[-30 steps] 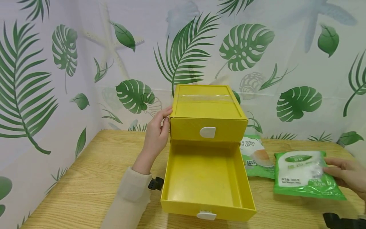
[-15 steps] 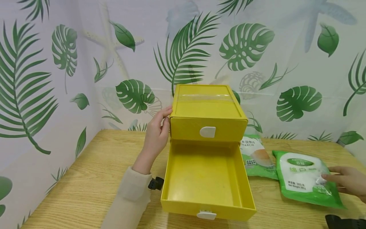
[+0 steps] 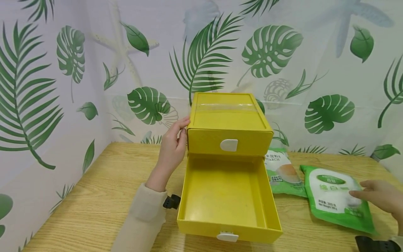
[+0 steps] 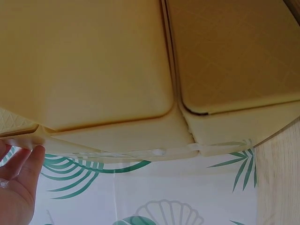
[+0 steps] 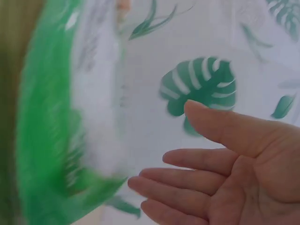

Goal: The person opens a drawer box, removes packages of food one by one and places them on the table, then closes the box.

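In the head view a two-tier yellow drawer box (image 3: 230, 141) stands mid-table, its lower drawer (image 3: 225, 196) pulled out with nothing inside. My left hand (image 3: 173, 147) rests against the upper left side of the box, fingers laid along it. In the left wrist view my fingertips (image 4: 35, 157) touch the box's edge (image 4: 28, 140). To the right, a green and white bag (image 3: 335, 194) marked 300 g lies on the table. My right hand (image 3: 379, 197) is over its right edge in the head view; the right wrist view shows its fingers (image 5: 187, 180) spread and holding nothing, beside the bag (image 5: 51, 117).
A second green and white bag, labelled starch (image 3: 281, 171), lies behind the drawer's right side, partly hidden by the box and overlapped by the nearer bag. The wooden table (image 3: 94, 196) reaches back to a leaf-print cloth (image 3: 220, 42).
The 300 g bag was held by my right hand a second ago; it has been set down a bit to the right and let go. The right hand has lifted off. My left hand stays put.
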{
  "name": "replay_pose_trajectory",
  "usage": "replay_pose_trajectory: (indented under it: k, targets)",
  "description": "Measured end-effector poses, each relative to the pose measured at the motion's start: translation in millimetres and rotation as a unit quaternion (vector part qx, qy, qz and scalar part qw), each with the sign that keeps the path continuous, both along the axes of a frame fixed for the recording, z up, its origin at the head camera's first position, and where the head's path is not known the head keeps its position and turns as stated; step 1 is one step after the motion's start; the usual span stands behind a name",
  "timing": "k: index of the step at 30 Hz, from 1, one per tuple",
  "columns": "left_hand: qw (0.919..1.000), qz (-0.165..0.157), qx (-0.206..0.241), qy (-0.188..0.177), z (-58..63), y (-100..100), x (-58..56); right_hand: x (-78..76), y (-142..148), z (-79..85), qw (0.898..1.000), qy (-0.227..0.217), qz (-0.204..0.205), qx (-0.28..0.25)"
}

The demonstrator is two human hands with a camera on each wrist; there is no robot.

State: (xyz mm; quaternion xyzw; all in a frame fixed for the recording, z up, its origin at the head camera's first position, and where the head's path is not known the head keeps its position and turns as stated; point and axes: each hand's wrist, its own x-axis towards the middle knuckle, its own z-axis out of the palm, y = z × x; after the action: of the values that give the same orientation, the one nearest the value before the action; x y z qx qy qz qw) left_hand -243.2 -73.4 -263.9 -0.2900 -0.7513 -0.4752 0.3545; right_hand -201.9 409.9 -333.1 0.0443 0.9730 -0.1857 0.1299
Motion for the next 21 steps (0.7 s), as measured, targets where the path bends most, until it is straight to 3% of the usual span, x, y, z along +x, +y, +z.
replay_pose_trajectory:
  k: [5,10,16,21]
  targets:
    - [1.0000,-0.001,-0.001,-0.001,0.5,-0.2,0.9,2.6,-23.4,13.3,0.999,0.028,0.020,0.019]
    - [1.0000,-0.001,-0.002,-0.002,-0.2,0.2,1.2,-2.6,-39.2,13.0,0.998,-0.016,0.050,0.022]
    - [1.0000,0.003,-0.003,0.002,0.3,0.4,1.1,-4.9,-48.3,7.3,0.994,-0.073,0.080,-0.030]
    - [1.0000,0.003,-0.003,0.000,0.8,0.2,0.7,-5.6,-51.7,4.0,0.990,-0.086,0.105,-0.045]
